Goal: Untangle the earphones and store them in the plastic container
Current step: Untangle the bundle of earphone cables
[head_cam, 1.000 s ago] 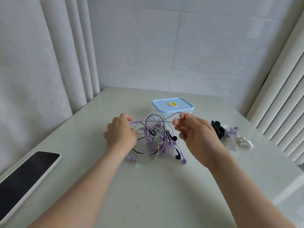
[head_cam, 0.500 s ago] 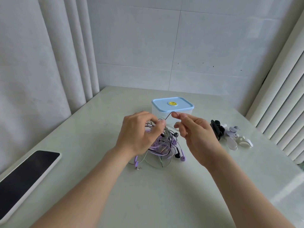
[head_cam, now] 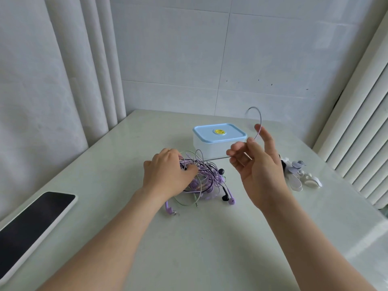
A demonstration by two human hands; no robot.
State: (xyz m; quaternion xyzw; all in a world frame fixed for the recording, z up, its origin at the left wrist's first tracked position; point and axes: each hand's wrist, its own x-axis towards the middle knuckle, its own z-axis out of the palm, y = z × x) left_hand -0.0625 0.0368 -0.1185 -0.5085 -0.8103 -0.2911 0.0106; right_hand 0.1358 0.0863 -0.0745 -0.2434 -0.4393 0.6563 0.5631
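One earphone tangle (head_cam: 206, 181) is lying on the pale table (head_cam: 210, 248), near its middle. Cords are running lilac, black, pale green and grey; I cannot tell how many sets.

Four earbuds are showing plainly:
- two lilac: one (head_cam: 232, 201) at 5 o'clock of the heap, one (head_cam: 168, 209) at 7 o'clock
- two black: one (head_cam: 225, 197) touching the 5 o'clock lilac bud, one (head_cam: 221, 171) at 3 o'clock

One left hand (head_cam: 168, 175) is sitting on the tangle's 9 o'clock side, knuckles up, fingers curling down into the cords and holding the heap.

One right hand (head_cam: 258, 171) is hovering above the table at 2 o'clock of the heap. Its thumb and forefinger are pinching a single grey cable (head_cam: 216, 159). That cable is running taut from the heap to the pinch, and its loose end is arcing up past the other fingers, which are spreading apart.

One plastic container (head_cam: 210, 150) is standing at 12 to 1 o'clock of the tangle, just behind it. Its blue lid (head_cam: 233, 135) is on, with one yellow disc (head_cam: 219, 131) at centre.

One dark-screened phone (head_cam: 31, 225) is lying at 8 o'clock, well apart. One cluster of small white, lilac and black clips (head_cam: 298, 175) is lying at 3 o'clock, partly hidden by the right hand; I cannot tell their number.
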